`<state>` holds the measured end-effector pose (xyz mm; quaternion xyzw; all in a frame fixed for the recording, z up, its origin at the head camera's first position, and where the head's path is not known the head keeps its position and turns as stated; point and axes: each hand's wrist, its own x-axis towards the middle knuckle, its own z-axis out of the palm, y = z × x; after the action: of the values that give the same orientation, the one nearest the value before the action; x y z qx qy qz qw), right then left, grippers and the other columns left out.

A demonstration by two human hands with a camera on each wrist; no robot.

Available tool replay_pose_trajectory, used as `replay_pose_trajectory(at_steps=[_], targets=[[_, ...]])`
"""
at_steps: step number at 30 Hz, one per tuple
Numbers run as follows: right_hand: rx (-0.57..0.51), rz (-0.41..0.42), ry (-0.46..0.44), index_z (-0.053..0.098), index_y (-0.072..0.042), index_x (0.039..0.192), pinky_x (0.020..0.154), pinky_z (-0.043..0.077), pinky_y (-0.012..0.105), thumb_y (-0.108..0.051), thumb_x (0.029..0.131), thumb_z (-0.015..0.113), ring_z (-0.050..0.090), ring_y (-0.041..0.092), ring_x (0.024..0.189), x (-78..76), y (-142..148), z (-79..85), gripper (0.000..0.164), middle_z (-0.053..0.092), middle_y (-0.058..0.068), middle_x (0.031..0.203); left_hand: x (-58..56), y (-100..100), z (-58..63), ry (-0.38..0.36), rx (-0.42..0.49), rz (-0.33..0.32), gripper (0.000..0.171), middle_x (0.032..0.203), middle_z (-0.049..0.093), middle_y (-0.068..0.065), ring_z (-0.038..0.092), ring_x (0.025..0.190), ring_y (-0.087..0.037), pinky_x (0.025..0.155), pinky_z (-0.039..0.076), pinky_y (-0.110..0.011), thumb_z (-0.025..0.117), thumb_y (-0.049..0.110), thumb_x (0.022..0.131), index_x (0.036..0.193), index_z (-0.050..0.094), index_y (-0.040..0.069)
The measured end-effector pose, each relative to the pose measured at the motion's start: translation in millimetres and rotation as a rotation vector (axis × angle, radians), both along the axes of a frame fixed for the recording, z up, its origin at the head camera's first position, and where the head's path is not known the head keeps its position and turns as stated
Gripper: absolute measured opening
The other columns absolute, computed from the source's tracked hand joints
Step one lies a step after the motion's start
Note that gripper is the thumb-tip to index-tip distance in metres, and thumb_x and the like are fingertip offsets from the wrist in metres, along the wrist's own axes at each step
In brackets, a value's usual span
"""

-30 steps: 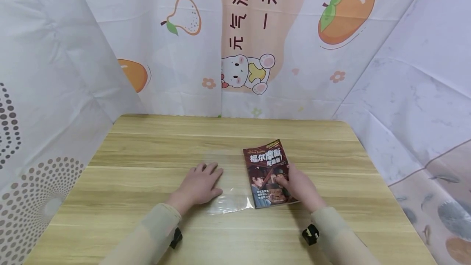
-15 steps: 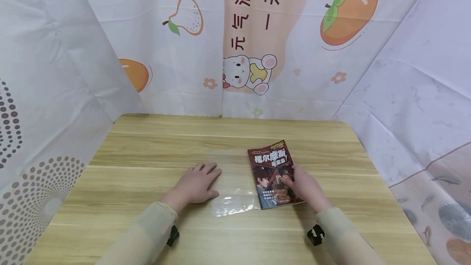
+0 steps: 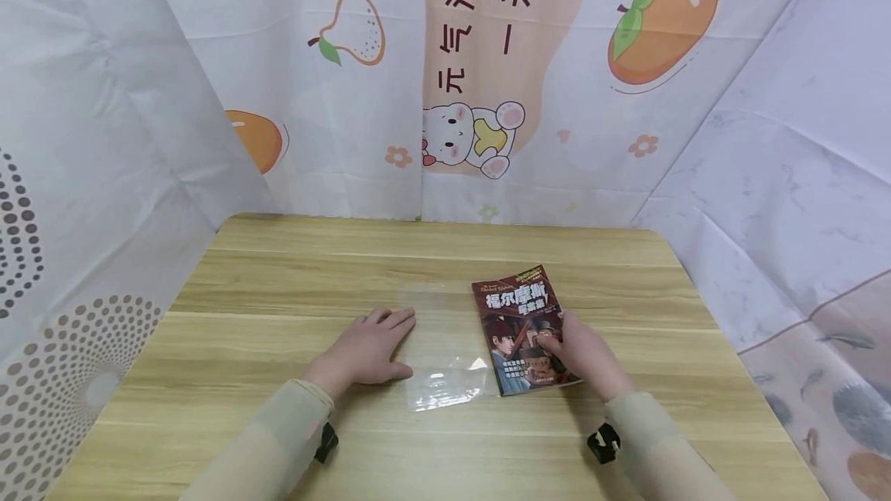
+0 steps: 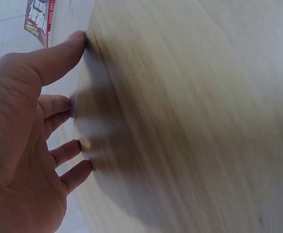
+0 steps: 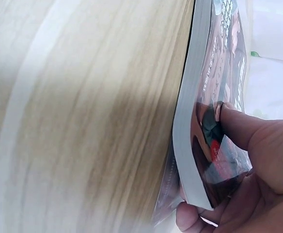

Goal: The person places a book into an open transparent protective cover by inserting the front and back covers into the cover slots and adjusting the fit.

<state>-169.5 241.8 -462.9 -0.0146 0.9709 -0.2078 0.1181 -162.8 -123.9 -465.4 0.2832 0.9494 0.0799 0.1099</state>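
A book (image 3: 522,342) with a dark red illustrated cover and white Chinese lettering lies face up on the worktop, right of centre, its top edge leaning slightly left. The right hand (image 3: 590,356) grips its right edge, thumb on the front cover and fingers curled beneath, as the right wrist view shows. A clear plastic sheet (image 3: 445,385), shiny near its lower edge, extends from the book's left side toward the left hand (image 3: 365,352); how it joins the book cannot be told. That hand is spread loosely, palm down, its fingertips at the sheet's left edge. Both forearms wear pale sleeves (image 3: 278,427), with a black device (image 3: 604,443) beneath each wrist. The wood-grain worktop (image 3: 278,269) reaches back to a white hanging cloth (image 3: 334,122) printed with orange fruit, flowers and a cartoon animal.
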Motion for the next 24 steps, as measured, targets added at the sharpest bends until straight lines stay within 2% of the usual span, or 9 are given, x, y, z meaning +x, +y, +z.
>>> replay_pose_trajectory(at_steps=[5,17,24], targets=[[0.002,0.014,0.004,0.043,0.009,0.107,0.058,0.049,0.044,-0.035,0.094,0.063,0.055,0.023,0.066,0.2,0.9,1.0,0.050,0.058,0.012,0.078,-0.2,-2.2,1.2,-0.013,0.018,-0.007,0.084,0.156,0.029,-0.002,0.028,0.136,-0.033,0.105,0.030,-0.061,0.066,0.053,0.084,0.150,0.032,0.012],[0.029,-0.010,-0.005,0.045,0.009,0.107,0.062,0.052,0.046,-0.037,0.093,0.064,0.058,0.025,0.068,-0.3,1.1,-2.4,0.051,0.059,0.012,0.078,-1.2,-1.3,0.9,-0.023,0.040,0.005,0.083,0.156,0.029,-0.002,0.028,0.135,-0.033,0.105,0.030,-0.060,0.067,0.052,0.085,0.150,0.033,0.013],[0.065,0.016,0.073,0.045,0.011,0.103,0.060,0.051,0.046,-0.038,0.092,0.065,0.056,0.026,0.068,1.4,2.4,-6.6,0.054,0.055,0.015,0.078,-1.9,0.8,0.2,-0.044,0.018,0.035,0.083,0.157,0.024,-0.011,0.026,0.137,-0.035,0.105,0.029,-0.062,0.067,0.053,0.084,0.149,0.034,0.014]])
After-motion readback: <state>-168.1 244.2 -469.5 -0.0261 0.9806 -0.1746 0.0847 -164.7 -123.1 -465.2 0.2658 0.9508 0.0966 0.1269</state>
